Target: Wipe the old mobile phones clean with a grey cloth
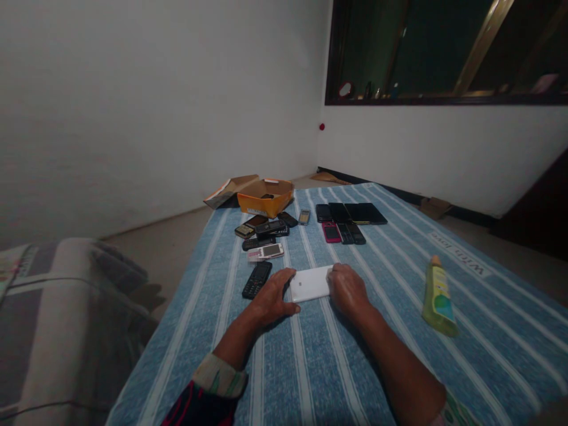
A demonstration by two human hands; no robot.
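A white smartphone (311, 284) lies back side up, low over the striped cloth, with a small dark logo near its left end. My left hand (271, 297) grips its left end, thumb at the near edge and fingers at the far edge. Curled fingers of my right hand (349, 290) close on the right end; their tips are hidden. Just left of my left hand rests a black keypad phone (257, 280). Beyond it lie a white and pink phone (265, 252) and several dark phones (271, 228) in a loose pile.
An orange cardboard box (261, 204) with its lid (231, 190) stands at the far left. Rows of phones, including a pink one (331, 232), lie far right of centre. A yellow-green bottle (439, 299) lies on the right. A covered seat (71, 331) is at left.
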